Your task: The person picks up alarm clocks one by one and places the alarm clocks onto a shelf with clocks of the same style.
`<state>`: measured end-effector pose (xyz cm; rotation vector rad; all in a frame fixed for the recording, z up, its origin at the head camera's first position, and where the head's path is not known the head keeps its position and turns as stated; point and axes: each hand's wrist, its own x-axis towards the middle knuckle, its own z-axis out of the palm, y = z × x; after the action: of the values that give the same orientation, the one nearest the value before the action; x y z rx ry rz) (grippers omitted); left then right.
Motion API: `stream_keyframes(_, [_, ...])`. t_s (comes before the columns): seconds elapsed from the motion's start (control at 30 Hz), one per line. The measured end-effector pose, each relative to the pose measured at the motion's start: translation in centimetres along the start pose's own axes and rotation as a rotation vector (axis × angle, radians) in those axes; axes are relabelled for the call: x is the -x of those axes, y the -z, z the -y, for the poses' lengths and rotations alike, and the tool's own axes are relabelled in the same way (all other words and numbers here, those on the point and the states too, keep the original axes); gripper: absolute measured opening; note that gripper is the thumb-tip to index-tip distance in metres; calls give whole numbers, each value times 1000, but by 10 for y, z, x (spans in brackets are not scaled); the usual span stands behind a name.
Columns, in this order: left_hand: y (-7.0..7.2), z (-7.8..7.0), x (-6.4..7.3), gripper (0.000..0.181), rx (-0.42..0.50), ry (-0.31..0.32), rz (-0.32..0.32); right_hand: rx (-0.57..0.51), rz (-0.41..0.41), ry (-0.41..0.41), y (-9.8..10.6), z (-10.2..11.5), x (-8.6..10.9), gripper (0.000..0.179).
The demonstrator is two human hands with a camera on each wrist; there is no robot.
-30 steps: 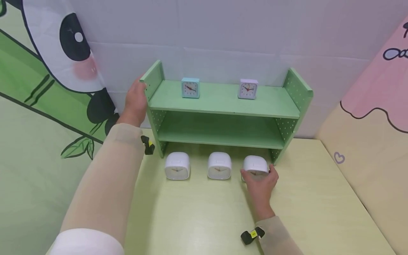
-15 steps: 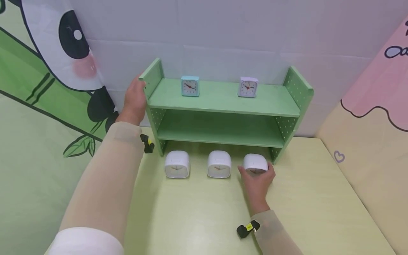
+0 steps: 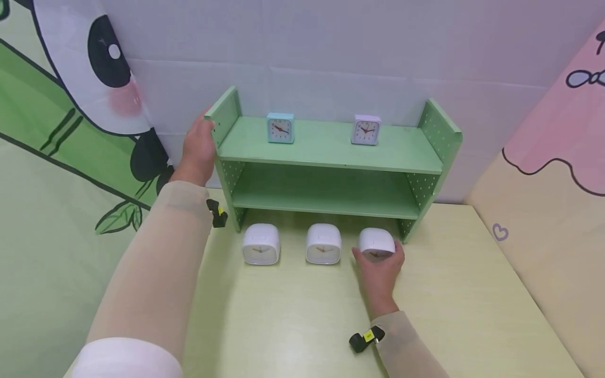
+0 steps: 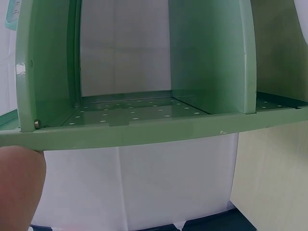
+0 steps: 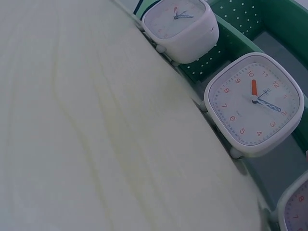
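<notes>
The right hand (image 3: 380, 274) is clasping the rightmost white alarm clock (image 3: 376, 239), the left hand (image 3: 196, 151) gripping a two-tier green shelf (image 3: 326, 190).

On the shelf (image 3: 321, 149), two upper clocks (image 3: 280, 128); before it, three lower clocks (image 3: 323, 244).

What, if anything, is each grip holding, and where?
Right grip: rightmost white clock, by its sides.
Left grip: green shelf, by its left panel's front edge, near the top.
</notes>
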<state>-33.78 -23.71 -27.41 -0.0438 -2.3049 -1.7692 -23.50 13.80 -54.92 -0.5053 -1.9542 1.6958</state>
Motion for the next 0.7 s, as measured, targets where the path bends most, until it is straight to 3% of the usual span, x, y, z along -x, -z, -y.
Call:
stream_keyframes(0.33, [1, -1, 0, 58, -9, 22, -3, -44, 13, -27, 2, 4, 2, 118])
stream_keyframes(0.7, [0, -1, 0, 59, -29, 1, 2, -78, -11, -33, 8, 14, 3, 119])
